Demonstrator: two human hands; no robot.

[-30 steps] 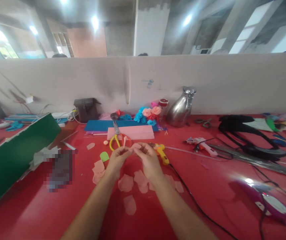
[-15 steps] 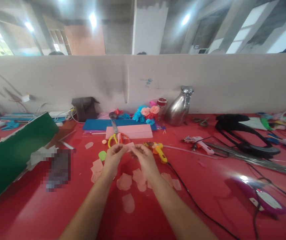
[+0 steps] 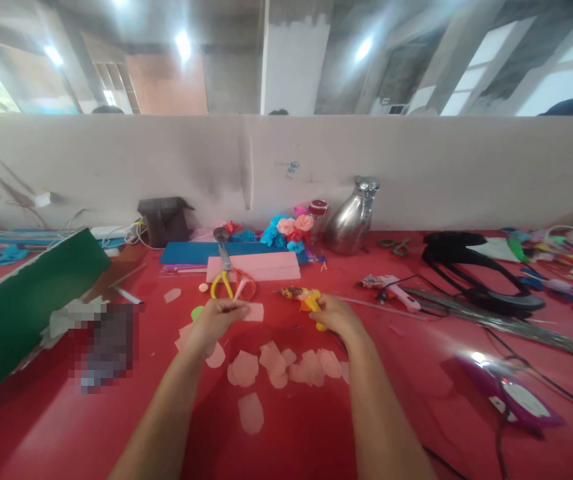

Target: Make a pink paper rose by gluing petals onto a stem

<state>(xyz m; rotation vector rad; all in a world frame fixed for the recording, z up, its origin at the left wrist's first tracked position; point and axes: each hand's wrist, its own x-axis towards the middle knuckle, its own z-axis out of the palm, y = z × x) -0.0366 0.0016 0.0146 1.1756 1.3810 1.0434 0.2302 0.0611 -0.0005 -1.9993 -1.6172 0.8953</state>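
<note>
My left hand (image 3: 220,320) pinches a small piece of pink crepe paper (image 3: 253,312). A narrow rolled pink strip (image 3: 239,288) rises above those fingers; whether it is joined to the piece I cannot tell. To the right, my right hand (image 3: 339,316) has its fingers around the handle of a yellow hot glue gun (image 3: 310,303), which lies on the table with its nozzle to the left. Scissors (image 3: 222,283) with yellow and orange handles lie just beyond my left hand. Cut pink paper petals (image 3: 244,369) are spread on the near side of both hands.
Pink paper sheets (image 3: 261,267) lie behind the scissors, near crepe flowers (image 3: 291,230) and a steel jug (image 3: 353,223). A second glue gun (image 3: 399,293) with a cord lies right. A green board (image 3: 41,287) stands left on the red table (image 3: 296,440).
My right hand has let go of the pink paper and moved right onto the yellow glue gun. My left hand keeps the paper and has come slightly lower. The view has shifted a little.
</note>
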